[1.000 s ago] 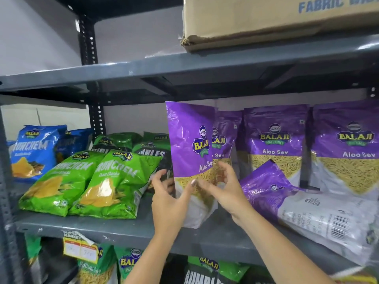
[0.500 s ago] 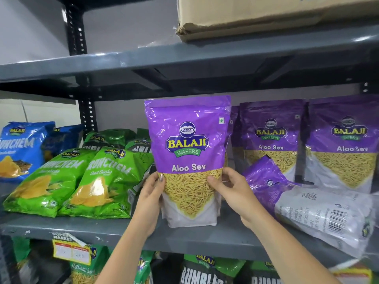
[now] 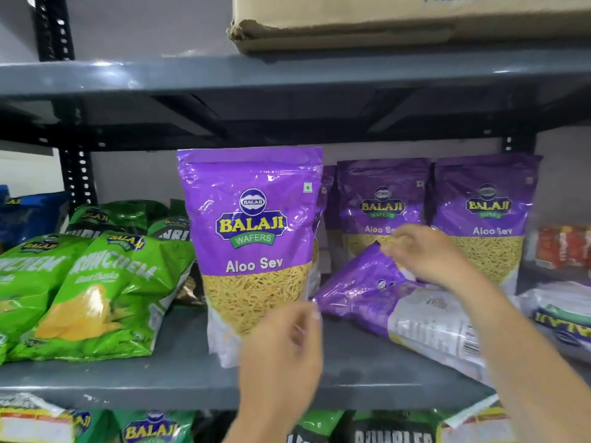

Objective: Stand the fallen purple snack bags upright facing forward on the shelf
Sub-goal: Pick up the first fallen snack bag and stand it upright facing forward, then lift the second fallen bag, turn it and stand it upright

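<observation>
So, head view only: one purple bag point(image 3: 252, 247) stands upright on the shelf point(image 3: 179, 372), front forward, nobody holding it. Fallen bag point(image 3: 377, 295) lies just right of it, back panel up, top edge tilted toward the two upright bags point(image 3: 382, 203) at the rear

Right hand point(image 3: 428, 257) is at the fallen bag's raised purple top corner, fingers curled over it. Looks like contact, but motion blur means I cannot tell if the grip is actually pinching the film or just touching. Left hand point(image 3: 284, 353) is low in front of the upright bag, blurred, fingers loosely curled around nothing

Handling, my read: glossy foil-plastic pouch, soft walls, slippery, fairly light, loose crunchy fill that shifts and can crush. Best hold is probably both side edges around mid-height, or the stiff sealed top strip, then settle the flat bottom on the shelf. Squeezing the middle risks breaking the contents

Writing: "BALAJI WAFERS" and "Aloo Sev" on the purple bags, small green dot mark top right. The fallen bag's white back shows print and a barcode, unreadable. Green bags point(image 3: 96, 292) at left carry the Balaji logo and partly read "RUNCHEM". Cardboard box point(image 3: 409, 17) on the upper shelf has cropped blue lettering. Another fallen pack point(image 3: 559, 318) sits far right, logo upside down
</observation>
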A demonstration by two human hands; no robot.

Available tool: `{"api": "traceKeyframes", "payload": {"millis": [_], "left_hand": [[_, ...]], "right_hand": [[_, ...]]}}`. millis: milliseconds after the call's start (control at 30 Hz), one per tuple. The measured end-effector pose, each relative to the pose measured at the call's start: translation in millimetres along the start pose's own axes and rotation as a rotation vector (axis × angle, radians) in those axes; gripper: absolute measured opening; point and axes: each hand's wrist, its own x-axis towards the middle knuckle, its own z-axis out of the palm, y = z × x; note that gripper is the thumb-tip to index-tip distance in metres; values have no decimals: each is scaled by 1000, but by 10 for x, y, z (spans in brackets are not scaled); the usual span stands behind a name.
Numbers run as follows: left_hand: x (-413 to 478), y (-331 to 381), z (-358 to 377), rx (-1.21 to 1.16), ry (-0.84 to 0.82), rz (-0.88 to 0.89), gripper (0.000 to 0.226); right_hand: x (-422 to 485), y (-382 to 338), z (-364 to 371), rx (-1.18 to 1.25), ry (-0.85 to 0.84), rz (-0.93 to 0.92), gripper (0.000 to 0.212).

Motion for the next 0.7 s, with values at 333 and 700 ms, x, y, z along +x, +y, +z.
{"api": "traceKeyframes", "payload": {"millis": [333,700], "left_hand": [[-43,368,1222,699,-817,-354,95],[136,530,1211,-493,-373,-456,52]], "right_hand": [[-96,716,-143,-341,-226,150,39],[-430,589,35,100,163,-2,9]]}}
